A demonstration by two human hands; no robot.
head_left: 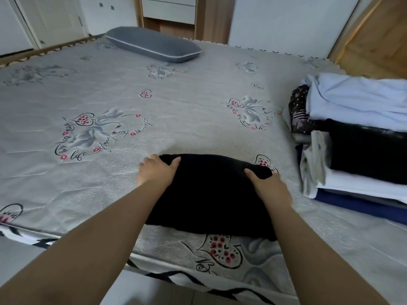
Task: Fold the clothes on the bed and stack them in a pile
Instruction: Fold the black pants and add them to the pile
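head view: folded black knit garment (211,194) lies flat near the front edge of the grey printed bedsheet (154,119). left hand (155,170) and right hand (269,186) each grip a far corner, thumbs on top, fingers curled round the edge. tall pile of folded clothes (356,139) sits to the right, apart. no other loose clothes visible; looks like only stacking this piece remains.

Folded garment (211,194) near bed (154,111) front edge; pile (356,139) right; pillow (154,46) behind.
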